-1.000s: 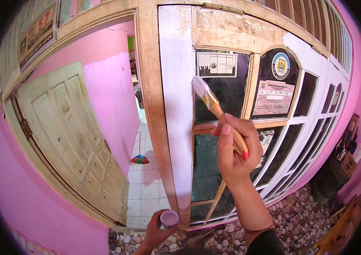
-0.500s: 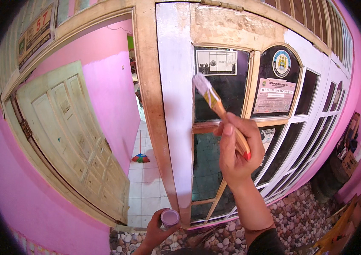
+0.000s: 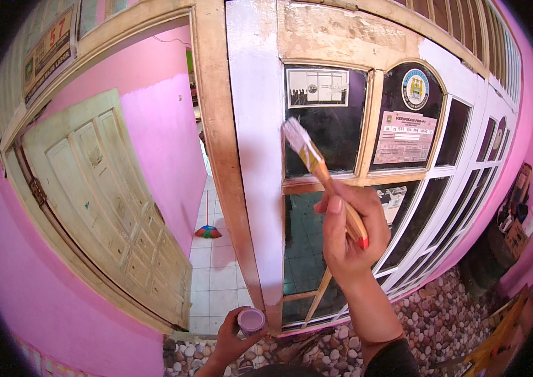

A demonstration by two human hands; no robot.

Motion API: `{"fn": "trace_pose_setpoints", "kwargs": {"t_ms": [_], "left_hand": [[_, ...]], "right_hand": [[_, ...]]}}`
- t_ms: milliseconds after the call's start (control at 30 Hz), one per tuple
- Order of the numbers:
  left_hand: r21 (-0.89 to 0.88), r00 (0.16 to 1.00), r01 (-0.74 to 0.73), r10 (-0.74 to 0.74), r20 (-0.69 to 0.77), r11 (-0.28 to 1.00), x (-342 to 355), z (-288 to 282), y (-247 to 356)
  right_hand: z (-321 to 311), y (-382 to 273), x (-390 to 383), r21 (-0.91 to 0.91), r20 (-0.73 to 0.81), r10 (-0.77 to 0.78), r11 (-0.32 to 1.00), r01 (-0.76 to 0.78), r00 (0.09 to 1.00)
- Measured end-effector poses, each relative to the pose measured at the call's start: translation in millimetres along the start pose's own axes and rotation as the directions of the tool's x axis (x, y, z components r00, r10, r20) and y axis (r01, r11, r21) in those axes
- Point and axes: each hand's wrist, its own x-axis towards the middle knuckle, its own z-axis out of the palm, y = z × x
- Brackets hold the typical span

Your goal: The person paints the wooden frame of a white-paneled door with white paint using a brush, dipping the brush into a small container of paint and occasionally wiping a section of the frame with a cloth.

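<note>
My right hand [image 3: 355, 234] is closed around the wooden handle of a paintbrush [image 3: 320, 168], which has a red end and pale paint on its bristles. The bristle tip is at the inner edge of a white-painted door stile [image 3: 260, 144], beside a dark glass pane [image 3: 323, 135]; whether it touches I cannot tell. Low down, my left hand [image 3: 233, 336] grips a small round cup [image 3: 251, 320] with pale lilac paint in it. Bare, worn wood shows on the top rail [image 3: 348, 30] and on the bar [image 3: 365, 125] between the panes.
An open greenish door [image 3: 106, 201] stands at the left beyond a bare wooden post [image 3: 219, 125]. Inside, a colourful broom [image 3: 208, 231] leans on a pink wall [image 3: 163, 132]. Pebble-patterned ground [image 3: 429, 320] lies below, with cluttered things [image 3: 511, 235] at the far right.
The brush and my right hand have moved slightly down along the inner edge of the white stile. My left hand still holds the cup in nearly the same place.
</note>
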Motion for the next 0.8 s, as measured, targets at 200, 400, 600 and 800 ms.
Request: {"fn": "trace_pose_setpoints", "kwargs": {"t_ms": [200,400,600,800], "left_hand": [[-0.008,1.0,0.012,-0.012,0.023,1.0,-2,4,3],[0.037,1.0,-0.014,0.013,0.027,0.999,-3,0,3],[-0.002,1.0,0.012,-0.012,0.027,1.0,-5,4,-1],[0.027,0.999,0.03,-0.03,0.014,0.999,-6,1,5]], "right_hand": [[4,6,-4,-0.009,0.024,-0.035,0.999,0.035,0.999],[-6,-2,-14,-0.029,0.036,0.013,1.0,-0.012,0.999],[1,4,-5,-0.034,0.01,-0.048,0.998,0.049,0.999],[-12,-5,-20,-0.063,0.088,0.025,0.998,-0.02,0.996]]}}
